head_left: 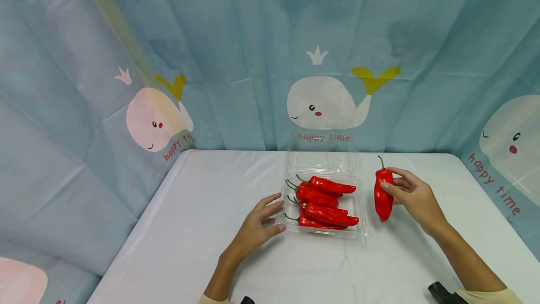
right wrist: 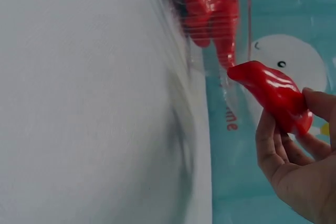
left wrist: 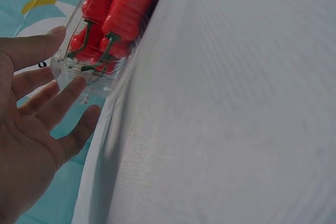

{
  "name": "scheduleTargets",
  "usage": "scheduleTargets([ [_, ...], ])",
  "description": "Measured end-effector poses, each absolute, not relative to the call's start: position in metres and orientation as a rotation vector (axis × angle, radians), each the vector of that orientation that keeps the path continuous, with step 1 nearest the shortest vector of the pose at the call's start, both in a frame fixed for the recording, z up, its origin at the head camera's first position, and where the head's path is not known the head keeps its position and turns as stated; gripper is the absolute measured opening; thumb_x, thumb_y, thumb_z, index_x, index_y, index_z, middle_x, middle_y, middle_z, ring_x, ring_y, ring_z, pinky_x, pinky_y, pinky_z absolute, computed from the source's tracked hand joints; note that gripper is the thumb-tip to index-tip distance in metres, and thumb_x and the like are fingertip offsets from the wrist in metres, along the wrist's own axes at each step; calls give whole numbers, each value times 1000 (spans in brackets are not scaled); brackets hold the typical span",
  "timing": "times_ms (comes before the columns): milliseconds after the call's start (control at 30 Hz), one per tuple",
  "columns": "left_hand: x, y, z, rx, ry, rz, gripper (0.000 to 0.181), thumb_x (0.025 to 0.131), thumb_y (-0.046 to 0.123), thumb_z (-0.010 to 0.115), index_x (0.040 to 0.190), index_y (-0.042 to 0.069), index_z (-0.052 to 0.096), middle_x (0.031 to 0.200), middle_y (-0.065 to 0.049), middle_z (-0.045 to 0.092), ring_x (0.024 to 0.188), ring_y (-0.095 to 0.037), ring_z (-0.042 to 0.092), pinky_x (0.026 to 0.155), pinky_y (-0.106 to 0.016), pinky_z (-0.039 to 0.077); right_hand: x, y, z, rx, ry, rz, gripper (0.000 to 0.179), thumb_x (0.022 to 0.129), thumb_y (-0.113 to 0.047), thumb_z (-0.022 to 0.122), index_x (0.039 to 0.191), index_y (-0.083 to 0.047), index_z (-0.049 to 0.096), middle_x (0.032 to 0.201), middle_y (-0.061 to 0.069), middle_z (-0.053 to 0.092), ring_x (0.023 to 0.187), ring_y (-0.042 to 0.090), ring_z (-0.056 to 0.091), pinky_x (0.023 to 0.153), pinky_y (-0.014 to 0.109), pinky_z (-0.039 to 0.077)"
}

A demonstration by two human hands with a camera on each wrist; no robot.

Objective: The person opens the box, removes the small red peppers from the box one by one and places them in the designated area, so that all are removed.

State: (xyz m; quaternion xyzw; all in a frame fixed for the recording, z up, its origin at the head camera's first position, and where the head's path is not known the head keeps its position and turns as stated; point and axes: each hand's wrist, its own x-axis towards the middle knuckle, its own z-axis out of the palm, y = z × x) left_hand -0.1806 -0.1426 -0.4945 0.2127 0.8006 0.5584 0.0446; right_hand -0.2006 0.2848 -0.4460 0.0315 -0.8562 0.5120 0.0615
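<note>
Long red pepper upright in the right hand, beside an opened clamshell

Pinched between thumb and fingers at the upper part of the body, in a narrow grip, with the green stem rising above the hold and the blunt tip hanging below. Held to the right of the clear plastic clamshell, apart from it in the head view. Impossible to tell whether touching the white-covered table at the tip.

Inside the clamshell, several more red peppers, stacked partly over one another, lying crosswise with stems to the left and tips to the right. Behind them, the hinged transparent lid, raised open in front of the blue whale-print curtain.

At the clamshell's left side, the left hand, with fingers spread wide and nothing in the grasp. Near or against the plastic wall; hard to tell actual contact.
</note>
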Motion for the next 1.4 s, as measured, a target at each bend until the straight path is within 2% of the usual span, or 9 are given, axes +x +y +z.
scheduleTargets([
  [267, -180, -144, -493, 648, 2436, 1702, 65, 95, 16, 80, 154, 6, 55, 168, 1, 40, 143, -23, 57, 111, -50, 54, -205, 296, -455, 65, -2615, 1548, 67, 107, -34, 65, 160, -2, 41, 139, 28, 58, 93, -10, 63, 75, 27, 65],
  [500, -180, -144, -494, 658, 2437, 1695, 65, 96, 18, 80, 154, 5, 54, 169, -4, 39, 143, -25, 57, 111, -50, 53, -207, 302, -460, 11, -2654, 1558, 71, 106, -38, 64, 161, -2, 38, 142, 31, 55, 93, -12, 60, 75, 28, 65],
  [567, -180, -144, -494, 654, 2441, 1692, 65, 96, 18, 80, 154, 5, 54, 168, -3, 39, 143, -24, 57, 111, -50, 53, -208, 303, -462, -11, -2679, 1552, 72, 106, -40, 64, 162, -2, 37, 144, 31, 54, 95, -7, 60, 76, 28, 65],
  [633, -180, -143, -493, 653, 2445, 1691, 65, 96, 17, 80, 154, 5, 55, 168, -1, 40, 143, -24, 57, 111, -50, 54, -208, 305, -463, -37, -2711, 1543, 75, 106, -42, 64, 163, -2, 36, 145, 32, 52, 104, 6, 64, 76, 28, 65],
  [800, -180, -142, -493, 658, 2454, 1690, 64, 95, 14, 79, 154, 5, 55, 167, 1, 41, 143, -24, 57, 110, -50, 54, -209, 311, -467, -66, -2765, 1533, 76, 106, -43, 64, 163, -1, 34, 146, 34, 49, 119, 38, 60, 76, 29, 65],
  [1067, -179, -142, -493, 659, 2452, 1696, 64, 96, 12, 79, 154, 5, 55, 167, 0, 41, 143, -26, 57, 110, -50, 54, -208, 315, -469, -101, -2821, 1521, 76, 106, -43, 63, 161, 3, 36, 147, 36, 46, 125, 50, 56, 75, 28, 64],
  [1400, -180, -143, -493, 650, 2453, 1681, 66, 96, 19, 80, 155, 6, 54, 168, -1, 39, 143, -24, 57, 110, -48, 54, -208, 323, -471, -146, -2848, 1500, 78, 106, -44, 62, 161, 4, 35, 147, 38, 44, 121, 49, 58, 74, 27, 64],
])
